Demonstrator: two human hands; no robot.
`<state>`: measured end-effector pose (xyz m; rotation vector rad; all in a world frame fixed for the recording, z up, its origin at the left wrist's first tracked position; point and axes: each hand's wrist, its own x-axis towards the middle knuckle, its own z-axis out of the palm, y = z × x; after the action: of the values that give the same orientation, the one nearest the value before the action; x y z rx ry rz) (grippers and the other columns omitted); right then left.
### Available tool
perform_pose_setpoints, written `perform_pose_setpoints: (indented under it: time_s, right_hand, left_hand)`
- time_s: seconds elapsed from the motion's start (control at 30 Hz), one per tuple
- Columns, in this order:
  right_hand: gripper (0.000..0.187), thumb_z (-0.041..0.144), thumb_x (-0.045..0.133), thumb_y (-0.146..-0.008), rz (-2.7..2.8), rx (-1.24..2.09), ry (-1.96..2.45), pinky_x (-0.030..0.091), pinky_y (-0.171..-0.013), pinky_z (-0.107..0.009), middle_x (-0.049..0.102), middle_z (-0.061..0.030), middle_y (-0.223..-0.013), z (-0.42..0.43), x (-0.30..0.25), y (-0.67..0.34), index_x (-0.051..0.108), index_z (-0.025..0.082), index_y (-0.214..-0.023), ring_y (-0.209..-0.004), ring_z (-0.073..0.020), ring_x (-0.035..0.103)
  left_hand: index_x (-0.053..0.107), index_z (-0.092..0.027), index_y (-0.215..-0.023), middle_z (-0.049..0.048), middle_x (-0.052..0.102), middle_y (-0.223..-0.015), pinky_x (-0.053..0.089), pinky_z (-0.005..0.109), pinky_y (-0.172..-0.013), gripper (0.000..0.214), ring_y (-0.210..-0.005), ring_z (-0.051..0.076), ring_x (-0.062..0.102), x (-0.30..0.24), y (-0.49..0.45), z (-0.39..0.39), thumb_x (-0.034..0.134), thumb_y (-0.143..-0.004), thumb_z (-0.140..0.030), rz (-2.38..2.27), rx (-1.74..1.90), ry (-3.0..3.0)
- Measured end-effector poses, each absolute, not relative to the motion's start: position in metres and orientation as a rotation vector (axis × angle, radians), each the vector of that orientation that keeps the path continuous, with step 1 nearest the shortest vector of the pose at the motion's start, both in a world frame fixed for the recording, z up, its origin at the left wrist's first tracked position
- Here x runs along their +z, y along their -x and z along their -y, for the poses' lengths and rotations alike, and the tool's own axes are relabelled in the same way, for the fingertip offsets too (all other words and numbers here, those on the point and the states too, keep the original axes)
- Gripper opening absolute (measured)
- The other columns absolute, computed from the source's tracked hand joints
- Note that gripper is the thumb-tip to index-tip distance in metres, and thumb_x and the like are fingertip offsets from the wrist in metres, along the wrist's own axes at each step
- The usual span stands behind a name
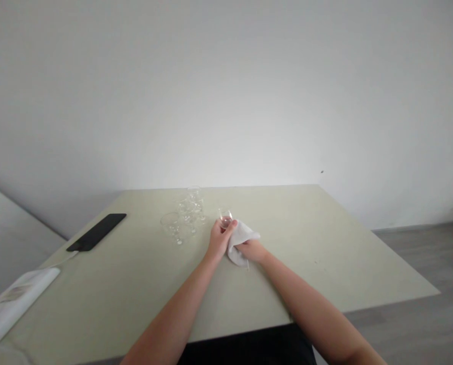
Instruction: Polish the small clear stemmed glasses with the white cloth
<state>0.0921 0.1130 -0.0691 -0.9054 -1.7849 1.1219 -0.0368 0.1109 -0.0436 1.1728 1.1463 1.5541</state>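
My left hand [219, 238] is closed around a small clear glass [225, 215], whose bowl shows above the fingers and thumb. A white cloth [242, 234] drapes over my right hand [251, 249], which grips it from below and presses it close to the glass. The cloth hides most of my right fingers and the lower part of the glass. To the left, several clear stemmed glasses [188, 210] stand grouped on the table, with one stemmed glass [172, 223] nearest to me.
The pale table [306, 223] reaches back to a plain wall [226, 101]. On its left lie a black phone [97, 232] with a white cable attached and a white power strip or box [21, 299]. Grey flooring [412, 253] shows past the right edge.
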Motion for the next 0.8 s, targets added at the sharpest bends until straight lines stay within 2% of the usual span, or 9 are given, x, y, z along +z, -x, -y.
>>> perform_pose_setpoints:
  time_s: [0.1,0.2,0.27,0.33,0.4,0.53,0.6,0.73,0.8]
  right_hand:
    - [0.03,0.031,0.061,-0.081,1.833,1.011,0.818,0.036,-0.113,-0.046,0.067,-0.0078,-0.123,-0.116,-0.063,-0.098,0.071,0.022,-0.107,-0.124,-0.029,0.055]
    - [0.027,0.029,0.062,-0.079,1.782,0.979,0.899,0.037,-0.111,-0.047,0.068,-0.0081,-0.119,-0.118,-0.06,-0.102,0.072,0.021,-0.104,-0.122,-0.0293,0.056]
    - [0.026,0.035,0.063,-0.079,1.708,1.127,0.975,0.044,-0.103,-0.047,0.071,-0.0084,-0.111,-0.117,-0.061,-0.103,0.071,0.02,-0.099,-0.112,-0.0292,0.061]
    - [0.032,0.044,0.063,-0.079,1.624,1.375,0.978,0.051,-0.092,-0.046,0.072,-0.0087,-0.101,-0.116,-0.063,-0.103,0.07,0.019,-0.096,-0.101,-0.0291,0.065]
    - [0.037,0.05,0.064,-0.077,1.589,1.485,0.925,0.053,-0.088,-0.045,0.072,-0.009,-0.097,-0.115,-0.062,-0.104,0.068,0.017,-0.094,-0.098,-0.0294,0.066]
    - [0.03,0.049,0.065,-0.076,1.675,1.124,0.932,0.044,-0.101,-0.047,0.071,-0.0091,-0.103,-0.117,-0.056,-0.105,0.068,0.02,-0.087,-0.105,-0.029,0.062]
    - [0.03,0.049,0.066,-0.077,1.701,1.056,0.935,0.043,-0.102,-0.046,0.071,-0.0093,-0.105,-0.116,-0.054,-0.106,0.068,0.021,-0.088,-0.105,-0.0285,0.061]
    - [0.046,0.058,0.065,-0.075,1.658,1.467,0.905,0.054,-0.084,-0.043,0.072,-0.0097,-0.093,-0.115,-0.058,-0.111,0.068,0.017,-0.095,-0.093,-0.028,0.066]
    - [0.048,0.06,0.064,-0.075,1.669,1.482,0.911,0.055,-0.081,-0.042,0.072,-0.0093,-0.091,-0.117,-0.061,-0.112,0.068,0.017,-0.095,-0.091,-0.028,0.066]
  left_hand:
    - [0.058,-0.017,-0.108,0.0019,0.068,-0.083,0.05,0.027,-0.07,0.062,-0.074,0.016,0.064,-0.045,0.039,-0.113,0.08,-0.063,-0.053,-1.204,1.57,-1.183]
    - [0.066,-0.016,-0.099,0.0036,0.069,-0.085,0.048,0.026,-0.071,0.054,-0.078,0.016,0.063,-0.042,0.042,-0.112,0.076,-0.066,-0.057,-1.252,1.571,-1.228]
    - [0.069,-0.014,-0.097,0.0053,0.069,-0.086,0.047,0.026,-0.069,0.055,-0.078,0.017,0.063,-0.039,0.045,-0.11,0.071,-0.069,-0.062,-1.202,1.551,-1.184]
    - [0.07,-0.013,-0.104,0.0074,0.07,-0.088,0.048,0.027,-0.069,0.062,-0.078,0.017,0.064,-0.038,0.047,-0.107,0.069,-0.07,-0.065,-1.06,1.5,-1.103]
    - [0.067,-0.013,-0.111,0.0093,0.071,-0.094,0.049,0.029,-0.073,0.066,-0.081,0.019,0.065,-0.037,0.047,-0.107,0.07,-0.07,-0.064,-0.918,1.468,-1.052]
    - [0.067,-0.015,-0.111,0.0086,0.072,-0.101,0.049,0.03,-0.082,0.061,-0.091,0.02,0.066,-0.037,0.047,-0.11,0.079,-0.066,-0.054,-0.948,1.536,-1.112]
    - [0.068,-0.015,-0.11,0.0075,0.072,-0.099,0.049,0.031,-0.084,0.061,-0.091,0.02,0.065,-0.036,0.048,-0.11,0.082,-0.062,-0.05,-1.003,1.55,-1.15]
    - [0.066,-0.014,-0.116,0.0104,0.072,-0.1,0.05,0.033,-0.083,0.066,-0.088,0.021,0.067,-0.034,0.05,-0.105,0.08,-0.065,-0.053,-0.842,1.426,-1.132]
    - [0.063,-0.016,-0.122,0.011,0.072,-0.102,0.051,0.034,-0.081,0.069,-0.087,0.021,0.068,-0.034,0.049,-0.103,0.078,-0.067,-0.055,-0.78,1.38,-1.089]
